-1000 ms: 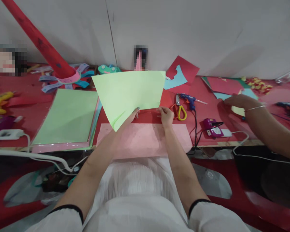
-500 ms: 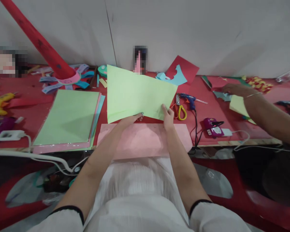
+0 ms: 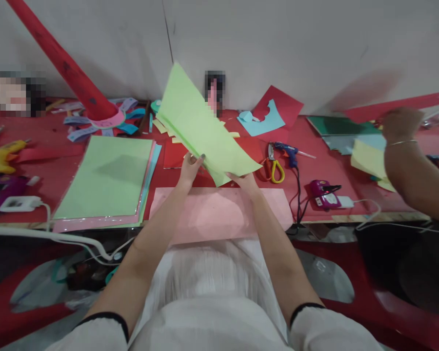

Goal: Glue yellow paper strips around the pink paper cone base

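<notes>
A light green sheet of paper [image 3: 201, 126] is held up, tilted, over the red table, with a narrow folded strip along its lower left edge. My left hand [image 3: 190, 168] pinches that folded edge. At the lower right of the sheet, my right hand [image 3: 244, 181] grips the near edge, its fingertips partly behind the paper. A pink sheet [image 3: 215, 214] lies under my forearms and hangs over the table edge. Behind the green sheet, red paper [image 3: 171, 155] and small yellow strips [image 3: 160, 126] show in part.
Left lies a stack of coloured paper [image 3: 106, 180]; beyond it stands a red cone [image 3: 73, 75]. Right are scissors [image 3: 276, 165], a blue glue gun [image 3: 287, 153] and a purple power adapter [image 3: 325, 194]. A co-worker's hand [image 3: 400, 126] holds red paper at far right.
The green sheet has turned clockwise, its far left corner now higher. My left hand has moved up and left onto the folded edge. The co-worker's hand has lifted red paper.
</notes>
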`<control>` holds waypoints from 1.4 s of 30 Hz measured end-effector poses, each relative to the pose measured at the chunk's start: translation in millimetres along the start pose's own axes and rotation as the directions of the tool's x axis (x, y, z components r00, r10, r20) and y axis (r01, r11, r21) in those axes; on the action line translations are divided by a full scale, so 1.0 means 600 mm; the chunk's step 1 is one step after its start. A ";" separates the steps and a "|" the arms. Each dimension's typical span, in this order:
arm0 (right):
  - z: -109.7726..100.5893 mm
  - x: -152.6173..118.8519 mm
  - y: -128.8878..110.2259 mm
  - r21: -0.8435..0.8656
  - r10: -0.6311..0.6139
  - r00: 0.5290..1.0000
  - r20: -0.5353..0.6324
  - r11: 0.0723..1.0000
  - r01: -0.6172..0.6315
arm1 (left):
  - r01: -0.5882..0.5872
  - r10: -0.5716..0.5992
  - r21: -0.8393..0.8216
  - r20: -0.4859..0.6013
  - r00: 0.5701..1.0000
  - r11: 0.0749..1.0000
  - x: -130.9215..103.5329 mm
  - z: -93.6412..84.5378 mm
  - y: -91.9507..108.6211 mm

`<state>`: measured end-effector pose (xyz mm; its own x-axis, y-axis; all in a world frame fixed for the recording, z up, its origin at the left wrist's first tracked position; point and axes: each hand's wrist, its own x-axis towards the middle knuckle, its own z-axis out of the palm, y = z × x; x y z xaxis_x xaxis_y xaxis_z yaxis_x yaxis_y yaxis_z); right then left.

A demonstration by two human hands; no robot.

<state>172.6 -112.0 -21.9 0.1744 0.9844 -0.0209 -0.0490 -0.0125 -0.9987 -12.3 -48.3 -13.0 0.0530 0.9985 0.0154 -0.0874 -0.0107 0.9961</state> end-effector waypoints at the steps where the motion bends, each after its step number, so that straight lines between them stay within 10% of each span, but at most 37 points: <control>1: 0.000 -0.001 0.000 -0.005 0.001 1.000 0.005 1.000 -0.001 | -0.006 0.006 0.021 -0.002 1.000 1.000 0.000 0.001 0.000; 30: -0.033 0.035 0.017 0.235 -0.008 0.938 -0.348 0.967 0.095 | 0.077 -0.053 -0.215 0.114 0.992 0.974 -0.001 0.000 -0.018; 42: -0.022 0.006 0.003 0.150 0.044 0.998 -0.035 0.988 -0.039 | 0.000 0.018 -0.180 0.099 0.995 0.984 -0.009 0.002 -0.012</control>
<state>186.0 -110.6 -24.4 0.2062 0.9762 -0.0667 -0.2028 -0.0241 -0.9789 -10.7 -53.4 -20.4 0.1493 0.9879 0.0416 -0.2649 -0.0005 0.9643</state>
